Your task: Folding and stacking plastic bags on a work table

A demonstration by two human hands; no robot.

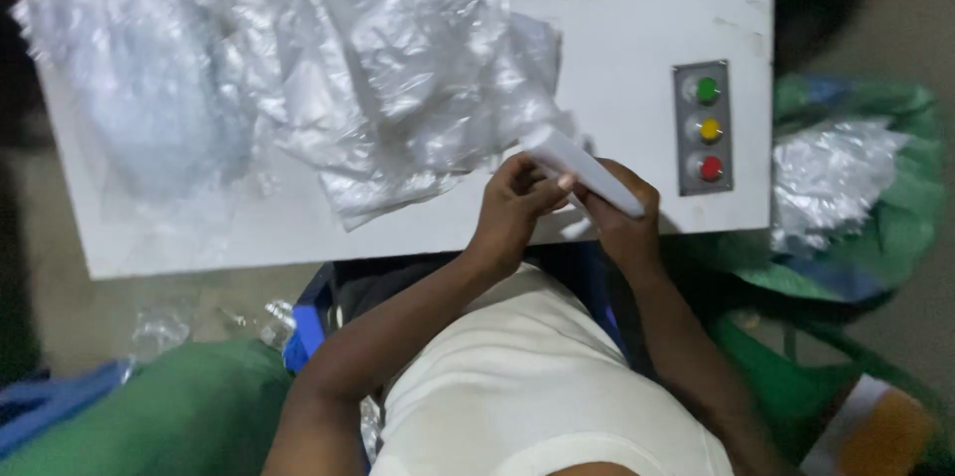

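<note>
Both hands meet at the near edge of a white table (617,28). My right hand (622,212) grips a long, narrow white packet (582,166) that points up and to the left. My left hand (512,199) pinches the same packet from the left side, fingers closed around its middle. Just beyond the hands lies a heap of crumpled clear plastic bags (398,68).
A second pile of clear plastic (139,68) covers the table's left part. A grey panel with green, yellow and red buttons (704,128) sits on the table's right. A green sack with plastic inside (846,188) stands at right; green fabric (149,416) lies lower left.
</note>
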